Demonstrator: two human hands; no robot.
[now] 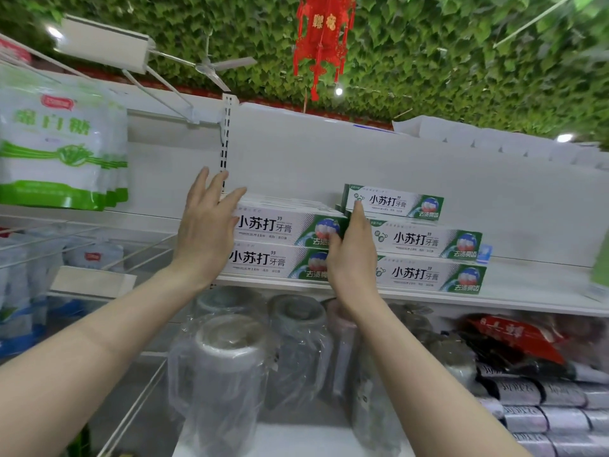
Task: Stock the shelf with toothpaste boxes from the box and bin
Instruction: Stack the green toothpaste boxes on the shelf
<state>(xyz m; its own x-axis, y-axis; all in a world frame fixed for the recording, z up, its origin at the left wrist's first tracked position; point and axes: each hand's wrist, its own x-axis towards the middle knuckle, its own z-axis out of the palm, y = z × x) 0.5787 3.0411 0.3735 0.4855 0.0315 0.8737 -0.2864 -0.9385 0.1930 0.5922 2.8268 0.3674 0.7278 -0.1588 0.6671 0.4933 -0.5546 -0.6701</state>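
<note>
long, flat-sided cardboard toothpaste boxes [428, 242], glossy white with green printed ends, lying lengthwise on the smooth white shelf [543, 278] in two piles. left pile [280, 227] two high at the front, right pile [430, 275] three high, its top box shifted leftward.

left hand [207, 229] raised, forearm sloping up from the lower left, fingers straight and slightly fanned, palm flat against the left end of the left pile, holding nothing. right hand [352, 262] upright in the gap between the piles, fingers straight and close together, index tip touching the left end of the top right box, thumb resting on the printed face of the left pile; no closed grip to be seen.

underneath, rounded lidded jugs [230, 357] wrapped in crinkly clear plastic, beside a shiny red packet [514, 338]. to the left, soft white-and-green bags [59, 143] above a thin wire rack [82, 232]. overhead, a leafy green ceiling [461, 61] and a tasselled red lantern [324, 37].
</note>
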